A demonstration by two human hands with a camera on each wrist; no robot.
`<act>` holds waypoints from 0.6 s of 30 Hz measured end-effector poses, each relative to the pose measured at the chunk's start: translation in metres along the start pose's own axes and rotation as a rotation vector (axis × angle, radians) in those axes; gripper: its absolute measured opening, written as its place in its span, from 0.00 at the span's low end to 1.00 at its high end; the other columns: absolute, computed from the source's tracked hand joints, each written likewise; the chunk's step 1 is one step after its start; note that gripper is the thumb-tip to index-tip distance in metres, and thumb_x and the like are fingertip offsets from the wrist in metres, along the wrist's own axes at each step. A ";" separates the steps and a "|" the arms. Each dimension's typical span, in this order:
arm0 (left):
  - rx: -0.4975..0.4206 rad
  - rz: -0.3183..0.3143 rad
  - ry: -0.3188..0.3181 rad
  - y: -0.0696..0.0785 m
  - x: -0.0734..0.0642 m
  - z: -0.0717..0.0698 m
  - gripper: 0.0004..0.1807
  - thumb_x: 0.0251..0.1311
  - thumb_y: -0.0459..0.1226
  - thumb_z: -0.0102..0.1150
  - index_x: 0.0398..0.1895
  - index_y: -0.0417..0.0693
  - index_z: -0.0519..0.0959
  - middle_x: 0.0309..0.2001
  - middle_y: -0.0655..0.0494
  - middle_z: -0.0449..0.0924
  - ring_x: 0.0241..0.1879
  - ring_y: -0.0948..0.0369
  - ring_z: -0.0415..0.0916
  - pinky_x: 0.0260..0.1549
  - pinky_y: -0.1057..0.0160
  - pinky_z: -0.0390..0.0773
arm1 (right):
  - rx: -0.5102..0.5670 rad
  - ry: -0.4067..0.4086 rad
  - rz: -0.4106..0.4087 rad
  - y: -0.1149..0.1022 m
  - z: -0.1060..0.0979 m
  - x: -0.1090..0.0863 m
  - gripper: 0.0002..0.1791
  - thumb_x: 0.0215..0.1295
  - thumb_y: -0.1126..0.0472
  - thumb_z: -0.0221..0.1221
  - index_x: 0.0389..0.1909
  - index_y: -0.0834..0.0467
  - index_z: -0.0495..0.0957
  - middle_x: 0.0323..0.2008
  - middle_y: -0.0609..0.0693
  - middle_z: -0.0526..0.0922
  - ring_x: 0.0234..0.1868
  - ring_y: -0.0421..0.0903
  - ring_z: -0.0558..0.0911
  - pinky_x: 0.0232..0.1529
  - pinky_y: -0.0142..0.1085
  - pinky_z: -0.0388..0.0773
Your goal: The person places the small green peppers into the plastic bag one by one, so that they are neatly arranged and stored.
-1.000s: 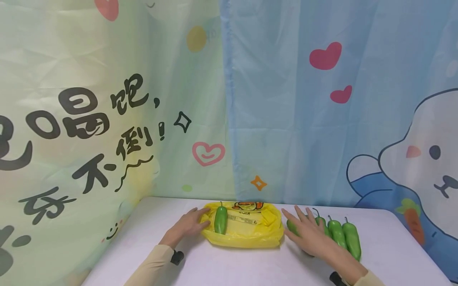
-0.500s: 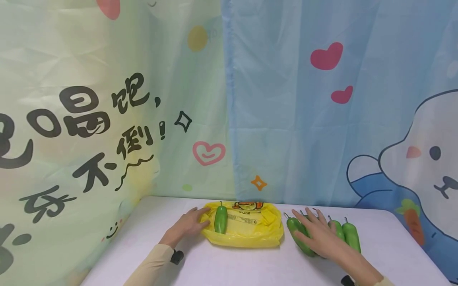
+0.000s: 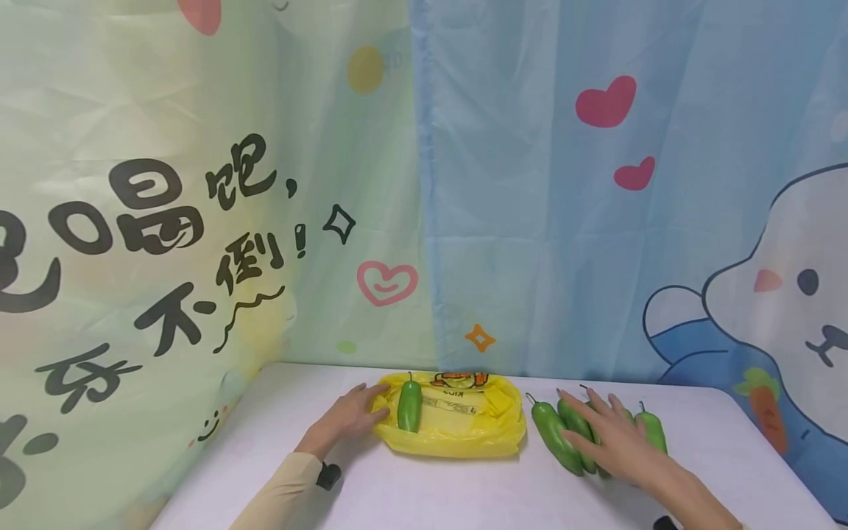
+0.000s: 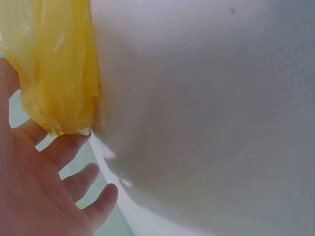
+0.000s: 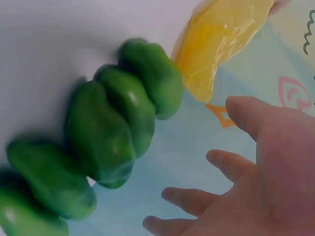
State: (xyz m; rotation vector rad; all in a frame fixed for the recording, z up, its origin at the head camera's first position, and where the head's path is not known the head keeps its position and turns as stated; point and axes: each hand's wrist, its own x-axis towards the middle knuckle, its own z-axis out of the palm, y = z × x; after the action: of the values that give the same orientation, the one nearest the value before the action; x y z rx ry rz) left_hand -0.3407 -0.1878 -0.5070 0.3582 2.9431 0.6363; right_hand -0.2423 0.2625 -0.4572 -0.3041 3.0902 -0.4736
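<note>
R hand (image 3: 619,438) blocked much of the head view of the green peppers (image 3: 555,436) beneath it, esp. the middle ones; R wrist cam showed five, the last cut off at frame edge. R hand's fingers were spread apart w/ nothing held. Yellow bag (image 3: 457,446) lay between both hands. L hand (image 3: 347,414) had fingers apart, touching bag's near end, thumb partly hidden by plastic in L wrist view. Bag had one pepper (image 3: 409,406), just beside L hand's fingertips; couldn't tell how far inside.
</note>
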 end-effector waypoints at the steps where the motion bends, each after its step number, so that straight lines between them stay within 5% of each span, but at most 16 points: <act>1: 0.001 0.000 0.000 0.000 0.000 0.000 0.31 0.67 0.52 0.54 0.72 0.56 0.70 0.70 0.42 0.70 0.73 0.38 0.60 0.69 0.32 0.63 | 0.000 0.000 -0.001 0.002 -0.001 -0.001 0.40 0.68 0.34 0.55 0.75 0.49 0.62 0.72 0.76 0.58 0.68 0.87 0.53 0.54 0.87 0.49; 18: 0.008 0.005 -0.005 0.001 0.003 0.000 0.31 0.66 0.51 0.54 0.71 0.54 0.70 0.69 0.43 0.73 0.73 0.38 0.60 0.68 0.31 0.63 | -0.010 -0.022 0.019 0.041 -0.011 -0.008 0.42 0.67 0.34 0.56 0.74 0.54 0.62 0.69 0.80 0.60 0.65 0.89 0.55 0.50 0.88 0.53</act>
State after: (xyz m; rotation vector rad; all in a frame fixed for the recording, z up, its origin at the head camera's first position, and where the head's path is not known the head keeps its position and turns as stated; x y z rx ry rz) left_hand -0.3434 -0.1867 -0.5068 0.3680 2.9418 0.6235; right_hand -0.2426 0.3056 -0.4587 -0.2774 3.0717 -0.4516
